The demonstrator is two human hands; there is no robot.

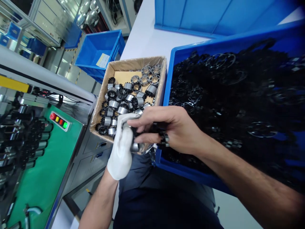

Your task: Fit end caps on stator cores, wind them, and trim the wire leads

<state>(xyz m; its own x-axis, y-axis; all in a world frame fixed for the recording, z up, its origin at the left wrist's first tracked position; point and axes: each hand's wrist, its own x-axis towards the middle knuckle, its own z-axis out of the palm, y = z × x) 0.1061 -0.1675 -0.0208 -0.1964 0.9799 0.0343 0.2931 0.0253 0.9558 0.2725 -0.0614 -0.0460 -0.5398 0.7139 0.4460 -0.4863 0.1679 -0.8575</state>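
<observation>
My left hand (122, 149), in a white glove, is curled around a stator core, mostly hidden by the fingers, over the near side of the cardboard box (164, 68). My bare right hand (175, 128) meets it from the right, thumb and fingers closing in on the same piece. Tucked in the right palm is a black toothed ring (164, 139); more dark pieces seem to lie between those fingers. Inside the plastic-lined box are several silver stator cores (113, 104) with black toothed ends, and bare metal rings (144, 80) at the far right corner.
Right of the box stands a large blue bin (169, 79) heaped with black rings. Another blue crate (190, 16) is behind it on the white table (143, 41). An open blue crate (95, 47) sits beyond the box. At left is a green machine bench (59, 143) with a button panel (60, 121).
</observation>
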